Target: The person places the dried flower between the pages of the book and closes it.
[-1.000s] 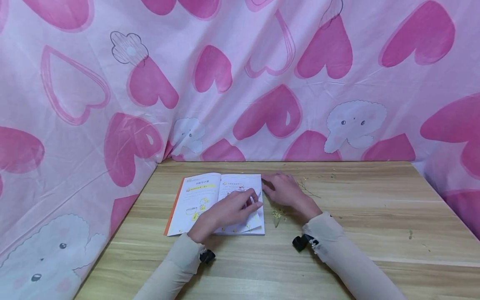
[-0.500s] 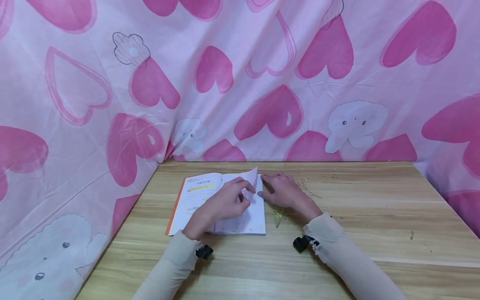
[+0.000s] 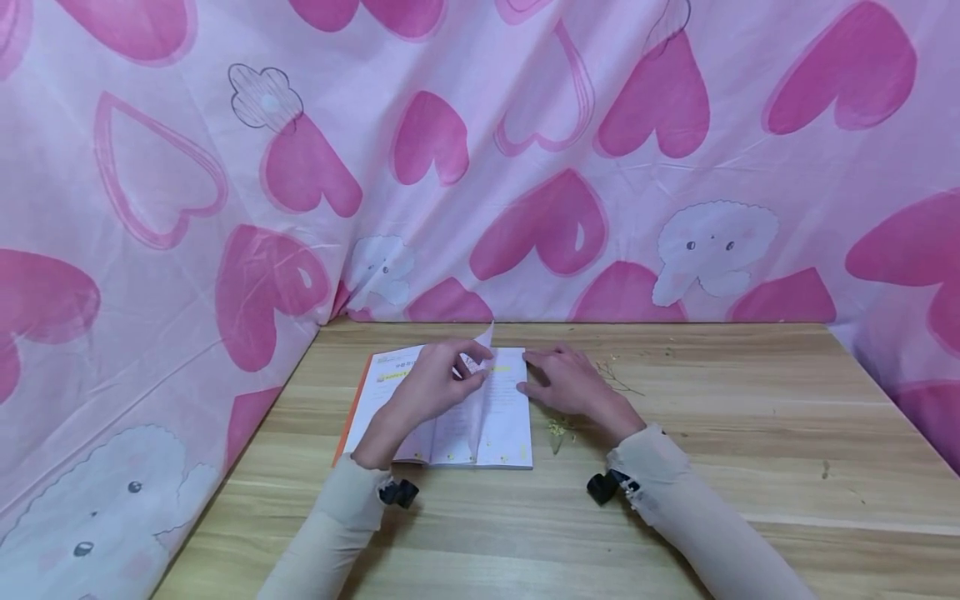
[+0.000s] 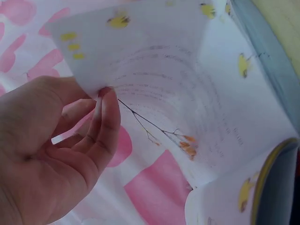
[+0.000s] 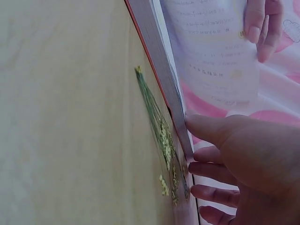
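Observation:
An open book with an orange cover edge lies on the wooden table. My left hand pinches one raised page by its edge; the page curves upward from the book. In the left wrist view, a thin dried sprig with orange petals runs from the left fingertips along the page; whether the fingers grip its stem I cannot tell. My right hand rests at the book's right edge, its thumb touching the page edges and its fingers loosely extended. Beside the book lies a small bunch of dried flowers with green stems.
Another thin dried sprig lies on the table beyond the right hand. Small plant bits are scattered to the right. A pink heart-patterned cloth hangs behind the table and along its left side.
The left hand has lifted the page and moved left with it, so the page now stands up from the book. The right hand has stayed at the book's right edge.

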